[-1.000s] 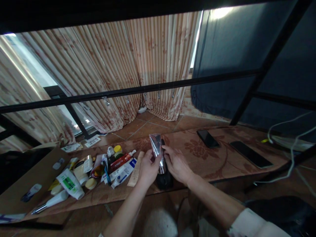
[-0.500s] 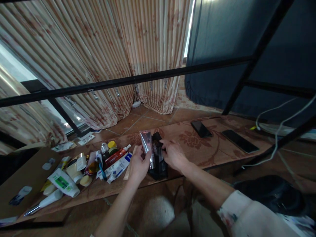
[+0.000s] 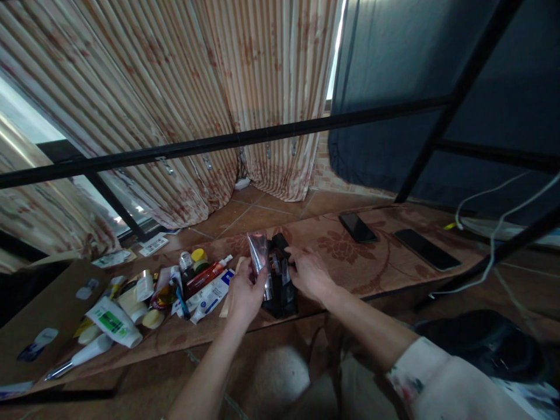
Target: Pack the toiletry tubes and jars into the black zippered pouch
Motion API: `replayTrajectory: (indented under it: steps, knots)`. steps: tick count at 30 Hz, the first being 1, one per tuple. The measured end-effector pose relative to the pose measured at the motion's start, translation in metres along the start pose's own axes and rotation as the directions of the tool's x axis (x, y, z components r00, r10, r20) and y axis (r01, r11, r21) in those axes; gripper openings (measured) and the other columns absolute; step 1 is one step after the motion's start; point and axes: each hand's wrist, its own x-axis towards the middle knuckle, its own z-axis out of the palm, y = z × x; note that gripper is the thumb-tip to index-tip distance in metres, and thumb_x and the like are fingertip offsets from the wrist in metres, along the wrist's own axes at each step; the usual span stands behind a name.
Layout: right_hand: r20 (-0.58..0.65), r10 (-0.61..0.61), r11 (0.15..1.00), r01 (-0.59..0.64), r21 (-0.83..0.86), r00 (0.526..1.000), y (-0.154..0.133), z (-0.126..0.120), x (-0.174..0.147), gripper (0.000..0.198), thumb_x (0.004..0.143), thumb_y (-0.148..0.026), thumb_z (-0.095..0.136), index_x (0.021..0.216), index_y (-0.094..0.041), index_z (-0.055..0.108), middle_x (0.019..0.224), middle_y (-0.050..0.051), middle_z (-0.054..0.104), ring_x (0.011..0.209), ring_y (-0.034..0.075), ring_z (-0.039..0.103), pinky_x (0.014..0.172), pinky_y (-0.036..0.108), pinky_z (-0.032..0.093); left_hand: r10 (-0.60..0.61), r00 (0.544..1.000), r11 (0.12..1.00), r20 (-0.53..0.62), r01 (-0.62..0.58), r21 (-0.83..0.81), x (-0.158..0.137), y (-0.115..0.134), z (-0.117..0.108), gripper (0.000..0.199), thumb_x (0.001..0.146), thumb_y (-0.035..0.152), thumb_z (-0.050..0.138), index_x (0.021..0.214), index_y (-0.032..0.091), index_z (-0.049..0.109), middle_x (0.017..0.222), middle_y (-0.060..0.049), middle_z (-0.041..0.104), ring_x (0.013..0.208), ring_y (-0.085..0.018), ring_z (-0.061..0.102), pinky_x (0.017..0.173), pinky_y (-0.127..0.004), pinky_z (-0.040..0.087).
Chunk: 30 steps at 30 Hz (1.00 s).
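Observation:
My left hand (image 3: 246, 294) is closed around a shiny silver-pink squeeze tube (image 3: 259, 252), held upright with its metallic cap pointing down. Right beside the tube, a black pouch (image 3: 280, 306) lies opened on the cloth-covered bench, with dark and clear small items inside that I cannot make out. My right hand (image 3: 310, 271) pinches the right edge of the pouch with its fingertips. A white and blue tube (image 3: 213, 296) and a red spray bottle (image 3: 209, 277) lie just left of my left hand.
Left on the bench lie a white and green tube (image 3: 114, 322), a yellow-lidded jar (image 3: 199, 256), several other toiletries and a cardboard box (image 3: 48, 326). Two phones, one smaller (image 3: 357, 226) and one larger (image 3: 426, 249), rest right. A black metal rail (image 3: 262, 135) crosses beyond; a white cable (image 3: 494, 233) hangs right.
The right edge of the pouch has been drawn a little wider, so more of its inside shows. Both hands stay nearly in place, the left still holding the tube.

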Motion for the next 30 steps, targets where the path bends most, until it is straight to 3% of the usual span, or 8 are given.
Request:
replayTrajectory:
  steps: [19,26,30]
  knots:
    - [0.006,-0.010,1.000,0.010,-0.013,1.000,-0.0003,-0.0001,-0.0005,0.047,0.078,-0.014,0.049,0.125,-0.017,0.052,0.102,0.008,0.067,0.101,0.023,0.052,0.089,0.035,0.034,0.028,0.999,0.999,-0.025,-0.027,0.039,-0.0006,0.0000,0.0040,0.035,0.077,0.036,0.061,0.108,0.021,0.060,0.092,-0.008,0.069,0.086,-0.024,0.064,0.078,-0.033,0.046]
    - [0.006,-0.021,1.000,0.021,-0.011,1.000,0.0010,0.0023,0.0007,0.045,0.078,-0.015,0.051,0.123,-0.018,0.053,0.099,0.007,0.067,0.101,0.023,0.052,0.089,0.035,0.034,0.038,0.999,0.991,0.020,-0.041,0.127,-0.0005,0.0020,0.0035,0.035,0.081,0.037,0.056,0.113,0.022,0.057,0.097,-0.008,0.069,0.091,-0.024,0.064,0.083,-0.035,0.045]
    - [0.004,-0.034,0.999,0.034,-0.002,0.999,-0.0005,0.0005,-0.0003,0.042,0.078,-0.016,0.051,0.120,-0.020,0.055,0.098,0.006,0.067,0.102,0.023,0.051,0.090,0.035,0.034,0.039,0.999,0.995,0.023,-0.041,0.093,-0.0005,0.0043,0.0039,0.033,0.080,0.036,0.058,0.110,0.022,0.058,0.095,-0.007,0.069,0.088,-0.023,0.065,0.083,-0.034,0.044]
